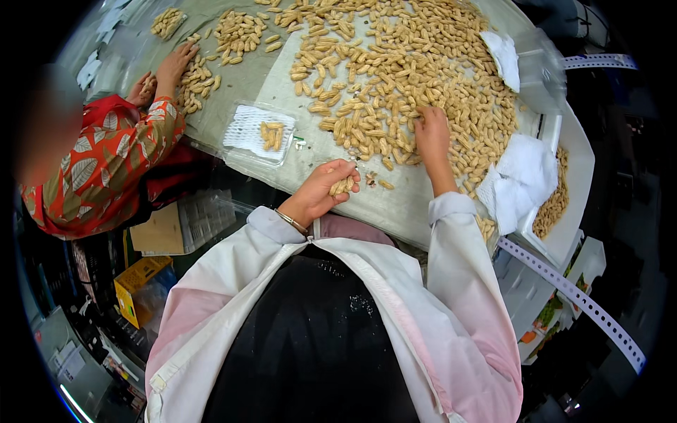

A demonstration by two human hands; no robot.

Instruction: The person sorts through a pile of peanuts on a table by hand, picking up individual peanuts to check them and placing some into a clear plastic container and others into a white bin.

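In-shell peanuts lie in the curled fingers of my left hand, held just above the table's near edge. My right hand reaches down into the large spread of in-shell peanuts. Its fingertips touch the pile, and whether they grip a peanut is hidden. Left of my left hand sits a clear plastic tray lined with white foam netting. Several peanuts lie together on that netting. Shell bits and a single peanut rest beside my left hand.
At the left, a co-worker's hands are at a smaller peanut heap. A filled pack lies beyond them. On the right stand stacked clear trays, white foam netting and a white foam box holding peanuts.
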